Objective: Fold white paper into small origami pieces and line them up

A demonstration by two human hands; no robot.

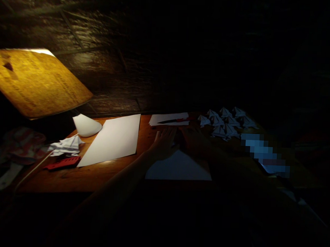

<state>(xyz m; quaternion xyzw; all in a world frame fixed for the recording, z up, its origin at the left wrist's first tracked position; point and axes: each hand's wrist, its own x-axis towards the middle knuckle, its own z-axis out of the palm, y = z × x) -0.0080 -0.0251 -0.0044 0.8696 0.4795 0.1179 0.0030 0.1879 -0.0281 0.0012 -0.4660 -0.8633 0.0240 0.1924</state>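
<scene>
My left hand (165, 141) lies flat, fingers stretched out, on the upper part of a folded white paper (179, 168) shaped like a triangle on the wooden table (97, 175). My right hand (193, 141) rests beside it in deep shadow on the same paper, palm down; its fingers are hard to make out. A pile of several small folded white paper figures (226, 122) sits just right of the hands. A flat white sheet (113, 139) lies to the left.
A lit yellow lampshade (35, 81) hangs over the table's left end. Near it lie a white paper cone (86, 125), a crumpled paper (65, 145) and a red tool (62, 163). More paper (169, 119) with a dark-and-red tool lies behind the hands. The surroundings are dark.
</scene>
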